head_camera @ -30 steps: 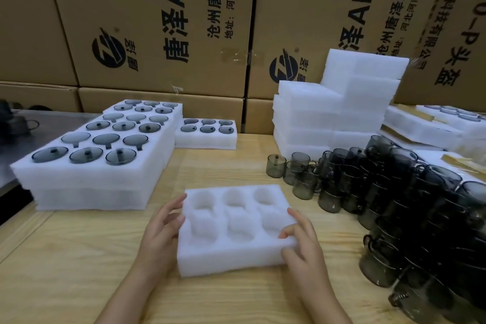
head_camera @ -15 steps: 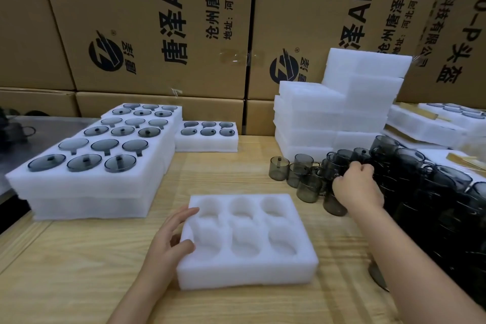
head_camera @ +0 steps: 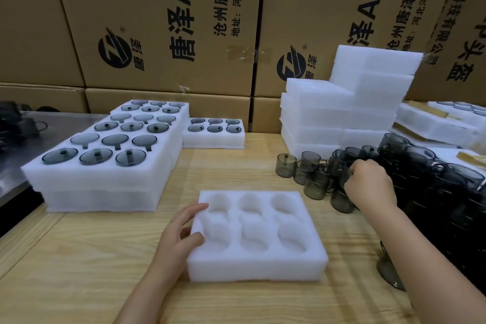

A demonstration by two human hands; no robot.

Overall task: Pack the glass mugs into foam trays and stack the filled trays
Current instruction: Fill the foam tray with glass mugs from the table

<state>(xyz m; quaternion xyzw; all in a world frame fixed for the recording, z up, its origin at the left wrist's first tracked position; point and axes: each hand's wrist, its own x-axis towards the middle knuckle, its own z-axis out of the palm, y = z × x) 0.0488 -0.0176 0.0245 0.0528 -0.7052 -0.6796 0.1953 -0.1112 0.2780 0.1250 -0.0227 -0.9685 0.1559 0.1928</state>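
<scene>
Head view: the first mug is being fetched. The right grip (head_camera: 370, 187) curls round one smoky grey glass mug (head_camera: 338, 166) in the cluster right of the empty six-pocket white foam tray (head_camera: 256, 268). The left grip (head_camera: 181, 231), released, rests on that tray's left edge. Next, the mug likely needs lifting clear and seating in a pocket. Left of the tray, the stacked filled foam trays (head_camera: 100, 179) hold grey glassware.

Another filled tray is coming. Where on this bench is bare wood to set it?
The bench is bare between the filled tray stack and the loose mugs, behind the empty tray, and left of the left hand along the near edge. The right side is crowded with mugs.
</scene>
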